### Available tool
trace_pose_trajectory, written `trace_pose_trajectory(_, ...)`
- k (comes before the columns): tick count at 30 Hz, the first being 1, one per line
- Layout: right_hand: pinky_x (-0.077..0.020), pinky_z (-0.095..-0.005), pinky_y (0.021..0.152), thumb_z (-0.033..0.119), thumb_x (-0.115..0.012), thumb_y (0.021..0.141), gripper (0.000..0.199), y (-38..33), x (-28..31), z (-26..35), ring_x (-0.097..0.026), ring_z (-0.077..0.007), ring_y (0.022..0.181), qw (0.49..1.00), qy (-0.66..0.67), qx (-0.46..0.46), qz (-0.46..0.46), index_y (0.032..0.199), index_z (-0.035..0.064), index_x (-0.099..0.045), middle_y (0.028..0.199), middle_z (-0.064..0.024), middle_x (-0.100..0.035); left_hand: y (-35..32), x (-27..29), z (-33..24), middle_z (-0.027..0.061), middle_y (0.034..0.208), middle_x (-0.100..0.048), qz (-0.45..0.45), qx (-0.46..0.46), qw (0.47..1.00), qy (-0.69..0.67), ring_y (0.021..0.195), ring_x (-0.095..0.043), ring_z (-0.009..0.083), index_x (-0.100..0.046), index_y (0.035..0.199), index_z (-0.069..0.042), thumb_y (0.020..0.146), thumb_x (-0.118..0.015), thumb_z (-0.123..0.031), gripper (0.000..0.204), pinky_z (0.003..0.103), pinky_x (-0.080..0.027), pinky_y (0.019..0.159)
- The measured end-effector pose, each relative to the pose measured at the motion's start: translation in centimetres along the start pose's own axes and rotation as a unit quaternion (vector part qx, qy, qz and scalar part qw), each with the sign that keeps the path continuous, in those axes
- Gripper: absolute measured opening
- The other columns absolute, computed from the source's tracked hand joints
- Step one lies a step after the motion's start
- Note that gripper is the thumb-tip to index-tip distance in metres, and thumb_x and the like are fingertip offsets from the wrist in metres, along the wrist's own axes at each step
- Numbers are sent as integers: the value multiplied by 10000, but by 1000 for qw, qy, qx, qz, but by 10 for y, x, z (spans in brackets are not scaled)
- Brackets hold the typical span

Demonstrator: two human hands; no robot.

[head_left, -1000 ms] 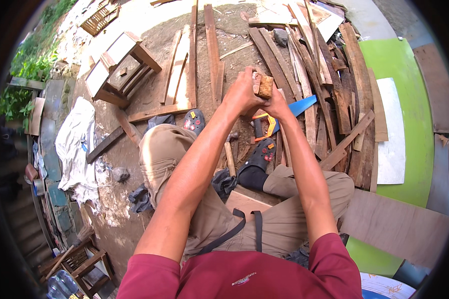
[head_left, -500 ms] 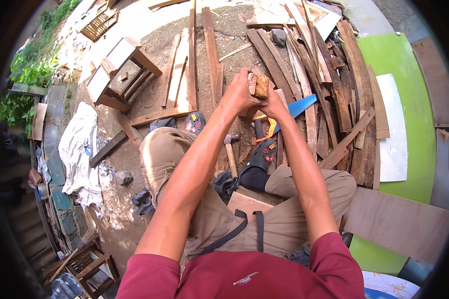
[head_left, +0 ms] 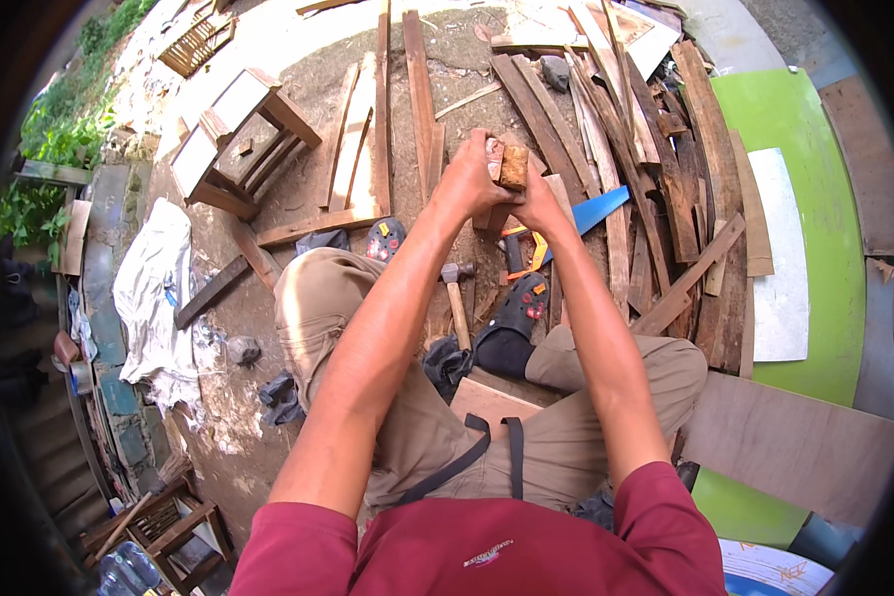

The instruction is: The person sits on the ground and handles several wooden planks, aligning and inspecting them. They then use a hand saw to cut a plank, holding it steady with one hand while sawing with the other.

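My left grip (head_left: 467, 179) and right grip (head_left: 539, 206) clasp two wooden pieces (head_left: 514, 167) side by side, near the blue-bladed saw (head_left: 600, 210); a hammer (head_left: 458, 310) lies closer to me.

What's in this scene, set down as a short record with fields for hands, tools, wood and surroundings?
Hands: left hand and right hand gripping one wooden block
Tools: hammer on the ground, left of the right shoe; blue-bladed handsaw, partly hidden by the right arm
Wood: planks heaped at the right
Left side: white cloth
Right side: white panel overlapping a green board
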State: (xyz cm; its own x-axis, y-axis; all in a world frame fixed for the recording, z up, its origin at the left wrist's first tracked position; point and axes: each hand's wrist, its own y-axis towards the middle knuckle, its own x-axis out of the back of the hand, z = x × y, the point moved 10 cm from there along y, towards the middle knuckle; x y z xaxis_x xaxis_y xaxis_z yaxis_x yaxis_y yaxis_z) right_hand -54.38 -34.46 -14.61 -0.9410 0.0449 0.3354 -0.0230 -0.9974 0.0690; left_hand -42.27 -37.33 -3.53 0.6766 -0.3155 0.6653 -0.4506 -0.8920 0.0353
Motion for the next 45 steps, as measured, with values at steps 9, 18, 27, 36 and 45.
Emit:
trace_pose_trajectory(9,-490,-420,1036,167,-874,681,872,-2,3,6,-622,-323,1242,1000,7,21,-20,1438,64,-453,1306,-190,-646,-2,2,2,302,1225,-599,-6,13,1000,-9,1178,-602,459,-391,1364,3,498,-1018,-294,1110,464,-513,1007)
trace_pose_trajectory(18,-478,-390,1045,106,-866,721,804,-4,5,19,-613,-244,1239,998,47,30,-11,1421,69,-473,1310,-140,-644,0,-3,3,300,1223,-603,-9,-11,1000,-9,1168,-599,461,-407,1314,6,499,-1009,-312,1062,475,-513,1004)
trace_pose_trajectory(27,-467,-371,1087,0,-872,727,938,-4,4,14,-552,-199,1297,1000,22,10,8,1522,62,-378,1409,-117,-585,-2,-2,-2,295,1206,-612,-8,-8,1000,-9,1153,-608,463,-408,1303,11,520,-997,-279,1021,477,-518,1002)
trace_pose_trajectory(36,-491,-408,1025,240,-947,697,842,-18,28,12,-626,-276,1215,997,-44,-50,-38,1388,44,-509,1273,-168,-660,-13,20,12,315,1369,-569,91,40,994,38,1310,-552,428,-399,1414,-16,674,-925,-181,923,455,-468,1097)
trace_pose_trajectory(45,-538,-421,929,368,-913,759,693,-24,64,19,-684,-314,1079,979,-75,-49,-182,1214,-38,-583,1154,-208,-686,-46,136,-16,189,1395,-578,28,27,999,-36,1333,-548,334,-464,1424,-116,677,-858,-62,847,425,-432,1138)
